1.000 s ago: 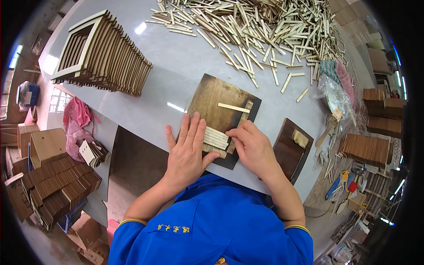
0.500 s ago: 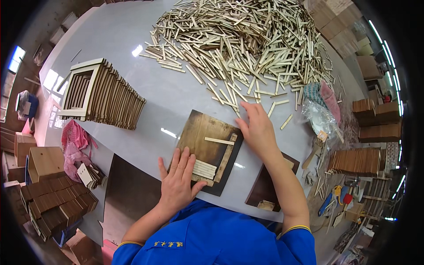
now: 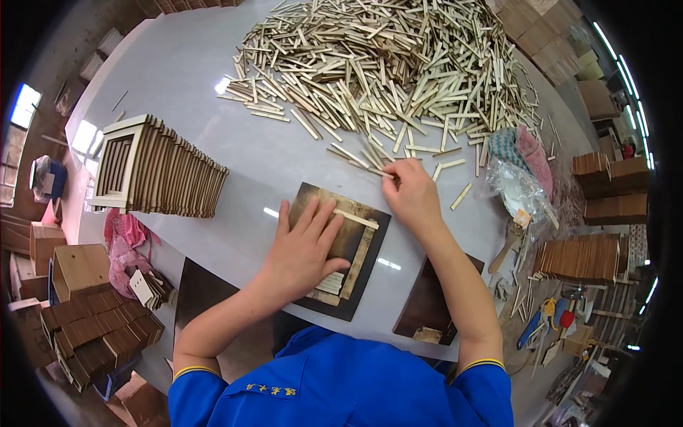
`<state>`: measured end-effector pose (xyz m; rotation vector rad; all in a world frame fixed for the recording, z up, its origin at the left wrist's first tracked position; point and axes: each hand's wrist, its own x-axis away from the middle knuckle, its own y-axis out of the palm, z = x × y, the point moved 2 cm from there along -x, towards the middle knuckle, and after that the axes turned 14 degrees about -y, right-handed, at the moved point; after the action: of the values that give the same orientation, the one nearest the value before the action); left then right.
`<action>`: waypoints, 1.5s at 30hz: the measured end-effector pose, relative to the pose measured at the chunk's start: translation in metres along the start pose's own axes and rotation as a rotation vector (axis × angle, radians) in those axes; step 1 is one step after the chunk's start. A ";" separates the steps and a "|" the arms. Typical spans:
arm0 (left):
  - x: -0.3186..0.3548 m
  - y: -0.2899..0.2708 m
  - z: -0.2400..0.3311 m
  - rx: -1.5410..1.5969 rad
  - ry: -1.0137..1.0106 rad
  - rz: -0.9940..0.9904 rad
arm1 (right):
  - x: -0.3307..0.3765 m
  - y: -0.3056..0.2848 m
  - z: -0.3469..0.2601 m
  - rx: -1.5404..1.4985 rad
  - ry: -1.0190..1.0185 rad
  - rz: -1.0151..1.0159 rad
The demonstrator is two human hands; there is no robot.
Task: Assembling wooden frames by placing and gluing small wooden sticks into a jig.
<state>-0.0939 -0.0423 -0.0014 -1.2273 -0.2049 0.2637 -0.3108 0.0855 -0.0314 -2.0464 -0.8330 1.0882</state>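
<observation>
Left hand lies flat, open, pressing the dark jig board on the counter; right hand pinches a thin wooden slat at the edge of the slat pile. Slats look light, stiff, probably snappable; best pinched mid-length by the edges.
</observation>
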 end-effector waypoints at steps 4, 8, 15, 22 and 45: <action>-0.005 -0.005 -0.005 0.072 0.003 0.039 | 0.010 -0.028 0.000 -0.312 0.287 0.034; 0.007 -0.015 -0.017 0.174 -0.020 0.102 | 0.016 -0.049 -0.027 -0.474 0.382 0.060; 0.036 -0.013 -0.035 0.331 -0.103 0.239 | 0.027 -0.028 -0.087 -0.631 0.172 -0.163; 0.042 -0.010 -0.044 0.336 -0.116 0.237 | 0.033 -0.017 -0.089 -0.439 0.029 -0.185; 0.001 -0.016 -0.050 0.144 0.227 0.304 | 0.056 -0.024 -0.110 -0.123 -0.122 -0.247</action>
<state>-0.0766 -0.0916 -0.0022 -1.1326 0.1964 0.3923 -0.1959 0.1147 0.0102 -1.9265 -1.2063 1.0524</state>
